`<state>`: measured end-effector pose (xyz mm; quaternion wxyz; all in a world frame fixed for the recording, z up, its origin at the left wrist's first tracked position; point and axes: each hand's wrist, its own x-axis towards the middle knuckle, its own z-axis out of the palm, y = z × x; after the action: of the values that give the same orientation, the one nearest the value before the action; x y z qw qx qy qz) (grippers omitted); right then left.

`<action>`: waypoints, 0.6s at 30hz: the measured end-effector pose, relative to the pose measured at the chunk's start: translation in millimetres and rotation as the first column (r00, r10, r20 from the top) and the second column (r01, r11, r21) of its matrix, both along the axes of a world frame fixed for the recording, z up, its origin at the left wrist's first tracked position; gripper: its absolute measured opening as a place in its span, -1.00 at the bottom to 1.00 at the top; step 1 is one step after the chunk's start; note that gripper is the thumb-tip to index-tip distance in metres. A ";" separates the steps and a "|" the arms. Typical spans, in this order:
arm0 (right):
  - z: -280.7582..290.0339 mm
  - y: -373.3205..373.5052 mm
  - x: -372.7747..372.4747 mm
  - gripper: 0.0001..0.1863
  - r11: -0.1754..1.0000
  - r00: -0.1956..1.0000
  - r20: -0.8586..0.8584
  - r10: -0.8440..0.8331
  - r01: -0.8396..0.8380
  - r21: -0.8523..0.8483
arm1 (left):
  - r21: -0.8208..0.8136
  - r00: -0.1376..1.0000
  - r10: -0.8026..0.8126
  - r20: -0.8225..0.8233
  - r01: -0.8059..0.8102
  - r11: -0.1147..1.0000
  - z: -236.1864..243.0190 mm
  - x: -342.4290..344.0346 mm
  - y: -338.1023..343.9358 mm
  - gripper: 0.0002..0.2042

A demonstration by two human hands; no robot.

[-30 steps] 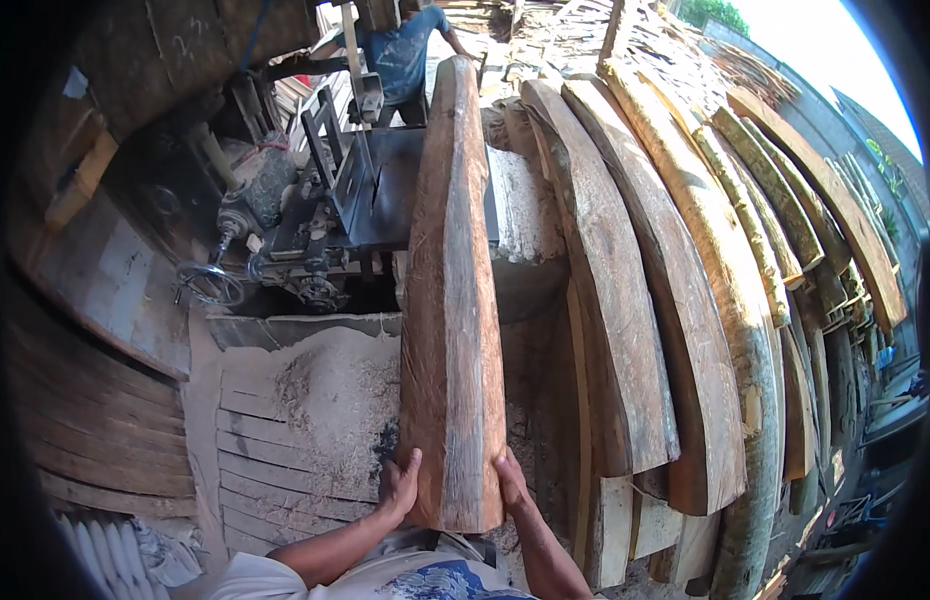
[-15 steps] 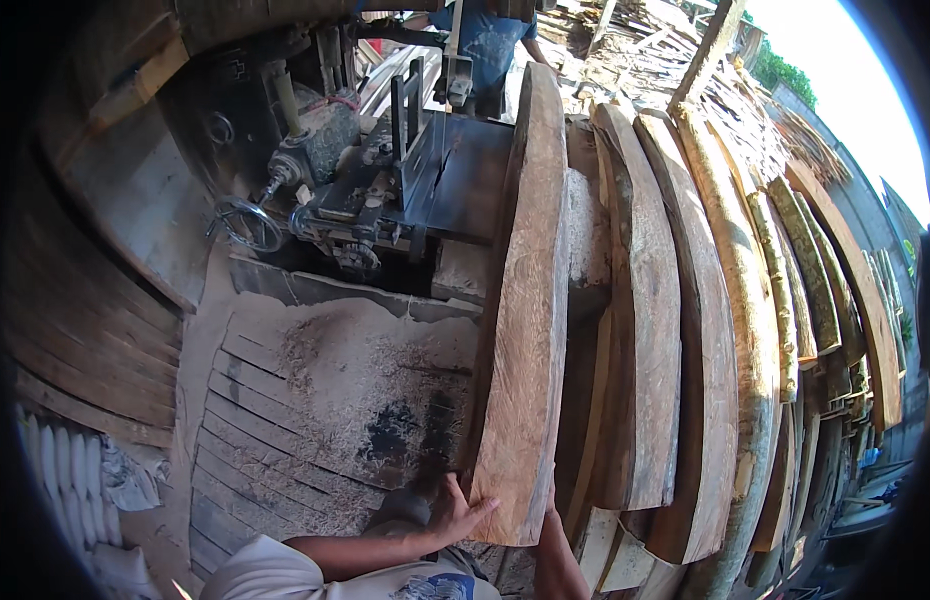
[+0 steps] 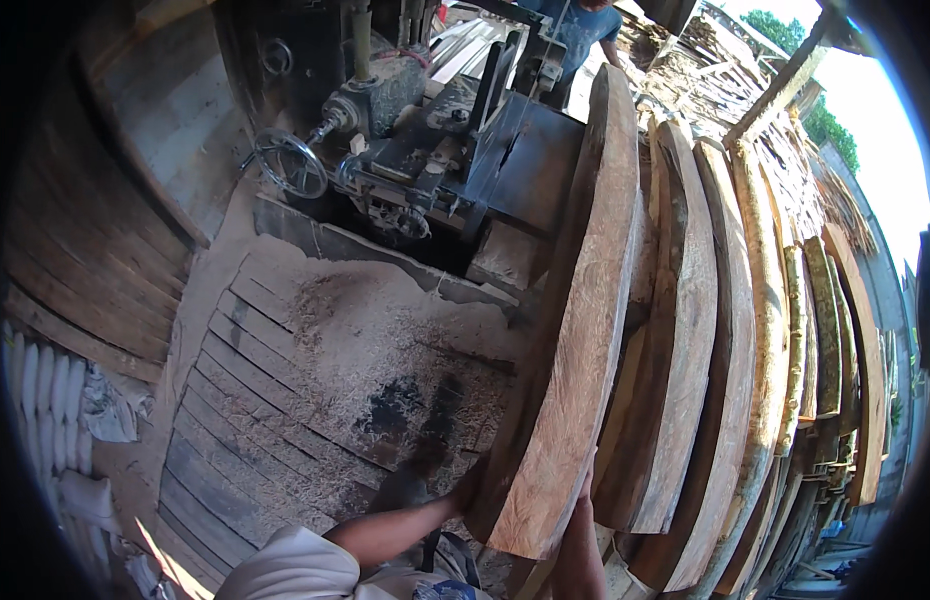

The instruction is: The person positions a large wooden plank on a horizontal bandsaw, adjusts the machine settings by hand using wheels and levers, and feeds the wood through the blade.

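A long, heavy piece of sawn timber [image 3: 565,380] runs from just in front of me toward the back, beside the dark saw table [image 3: 530,170]. My left hand [image 3: 470,488] grips its near end at the left, fingers partly hidden behind the wood. On the opposite side, my right hand [image 3: 583,490] holds the same end, also partly hidden. Other long timbers [image 3: 685,350] lie stacked closely to the right of it.
Machinery with a metal handwheel [image 3: 290,165] stands ahead-left, above a floor of slats [image 3: 235,420] covered in sawdust [image 3: 385,290]. A co-worker in blue [image 3: 585,40] stands beyond the saw. Pale sacks [image 3: 50,420] and wooden boards [image 3: 95,240] line the left side.
The timber I hold has shifted right toward the stack and turned, showing a broader pale face. My hands moved with it. The view has swung, bringing more sawdust floor into sight.
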<state>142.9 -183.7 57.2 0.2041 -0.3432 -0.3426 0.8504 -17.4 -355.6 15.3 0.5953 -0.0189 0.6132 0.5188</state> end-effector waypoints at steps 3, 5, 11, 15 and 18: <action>5.0 -3.5 -25.3 -0.14 1.000 0.998 -0.066 0.005 -0.004 0.018 | 0.230 0.930 0.069 0.360 -0.160 0.960 6.6 -2.7 -13.3 -0.34; 5.7 -23.1 -42.3 -0.14 1.000 0.991 -0.131 0.002 -0.001 0.012 | 0.349 0.822 0.004 0.570 -0.246 0.904 7.6 -22.7 -35.3 -0.33; -6.4 -125.2 -49.7 -0.13 0.996 0.971 -0.225 -0.086 0.076 -0.050 | 0.425 0.861 -0.067 0.503 -0.179 0.887 5.9 -41.4 -135.9 -0.34; 16.7 -202.3 -39.3 -0.07 0.979 0.993 -0.110 -0.050 0.027 -0.202 | 0.392 0.816 -0.051 0.575 -0.220 0.893 -6.0 -17.7 -226.1 -0.35; 23.1 -256.5 -6.2 -0.05 0.979 0.997 -0.068 -0.041 0.026 -0.204 | 0.290 0.864 -0.029 0.502 -0.137 0.947 18.3 13.7 -274.2 -0.29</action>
<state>136.7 -440.2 80.3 0.1946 -0.3372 -0.2409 0.8890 -3.7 -629.9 33.6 0.7139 -0.0745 0.3458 0.6044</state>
